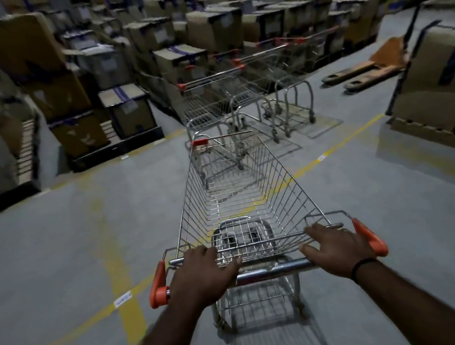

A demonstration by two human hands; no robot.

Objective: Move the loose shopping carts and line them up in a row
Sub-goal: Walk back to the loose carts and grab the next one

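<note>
A wire shopping cart [239,188] with orange corner caps stands right in front of me on the grey floor. My left hand [204,274] grips the left part of its metal handle bar [271,271]. My right hand [339,247], with a black band on the wrist, grips the right part of the same bar. The cart's nose points at a row of three parked carts [244,85] side by side, handles toward me. Its front edge is close behind the nearest of them.
Stacked cardboard boxes on pallets [76,104] line the left side and the back. A large wrapped box [442,74] stands on the right. A yellow pallet jack [365,74] lies on the floor at right. Yellow lines [118,270] mark the grey floor.
</note>
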